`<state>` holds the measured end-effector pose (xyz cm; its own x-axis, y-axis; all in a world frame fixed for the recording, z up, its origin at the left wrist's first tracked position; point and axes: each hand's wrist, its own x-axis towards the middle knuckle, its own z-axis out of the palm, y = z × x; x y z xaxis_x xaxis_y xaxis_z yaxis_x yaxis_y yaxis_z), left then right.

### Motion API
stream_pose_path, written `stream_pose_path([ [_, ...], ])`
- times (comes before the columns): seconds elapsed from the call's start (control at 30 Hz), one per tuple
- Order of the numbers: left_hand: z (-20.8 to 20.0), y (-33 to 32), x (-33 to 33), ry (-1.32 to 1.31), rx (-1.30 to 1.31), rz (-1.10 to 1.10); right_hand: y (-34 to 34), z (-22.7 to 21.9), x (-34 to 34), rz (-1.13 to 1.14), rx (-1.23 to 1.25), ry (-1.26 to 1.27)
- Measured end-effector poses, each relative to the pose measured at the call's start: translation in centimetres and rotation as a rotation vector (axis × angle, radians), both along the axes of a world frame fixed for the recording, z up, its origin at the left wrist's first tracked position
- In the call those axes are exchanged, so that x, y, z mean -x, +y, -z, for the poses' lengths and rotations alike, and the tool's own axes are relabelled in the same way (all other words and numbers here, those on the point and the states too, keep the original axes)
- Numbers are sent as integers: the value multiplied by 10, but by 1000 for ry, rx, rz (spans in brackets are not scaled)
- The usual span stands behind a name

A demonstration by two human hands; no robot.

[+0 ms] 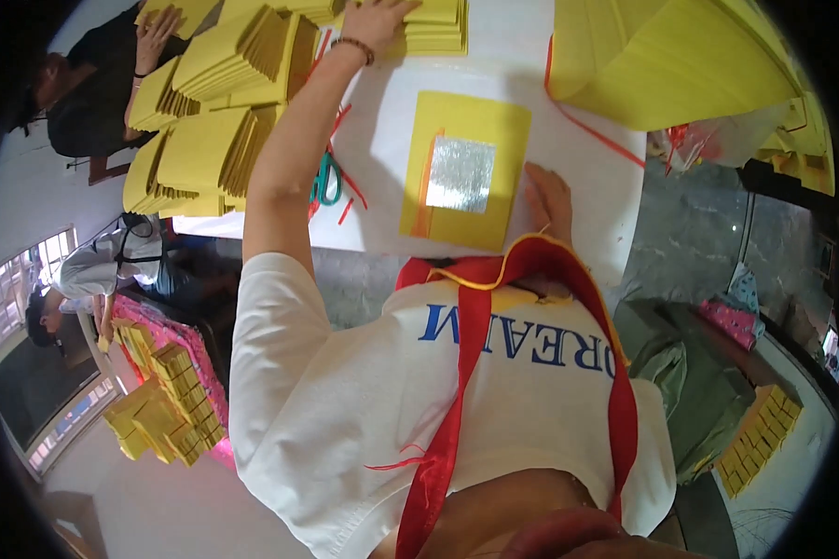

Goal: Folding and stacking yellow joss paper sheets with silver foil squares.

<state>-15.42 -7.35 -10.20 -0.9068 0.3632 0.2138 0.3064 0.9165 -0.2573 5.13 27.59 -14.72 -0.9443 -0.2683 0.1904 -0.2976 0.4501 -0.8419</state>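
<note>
On the white table in front of me lies a yellow paper sheet (pixel 478 116) with a silver foil square (pixel 460 175) on it and an orange streak along the foil's left side. My right hand (pixel 552 199) rests beside the sheet's right edge, fingers loosely stretched and nothing seen in them. At the far edge, my left hand (pixel 378 22) reaches onto a stack of yellow paper (pixel 435 37). Its fingers are extended over the top sheets, with their tips partly at the picture's border. A beaded bracelet circles that wrist.
Thick bundles of folded yellow paper (pixel 216 149) cover the table's left side. Near them lie teal-handled scissors (pixel 325 179) and red strips (pixel 349 191). Large yellow sheets (pixel 662 65) fill the far right. A co-worker's hand (pixel 157 35) touches paper at the far left; another person (pixel 126 261) is farther back.
</note>
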Motion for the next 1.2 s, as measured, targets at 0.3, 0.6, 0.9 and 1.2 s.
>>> stream_pose_path([
  [0.3, -31, 29, -20, -468, -116, -142, 0, 7, 3, -85, -285, 204],
  [0.6, -10, 66, -131, -12, -583, 15, 1, 10, -1, -2, -313, 230],
  [0.9, 31, 117, -214, -217, -855, -532, -22, -3, -10, -79, -470, 108],
  [1.2, 41, 86, -192, -656, -1637, -635, -16, 3, -8, -113, -411, 106],
])
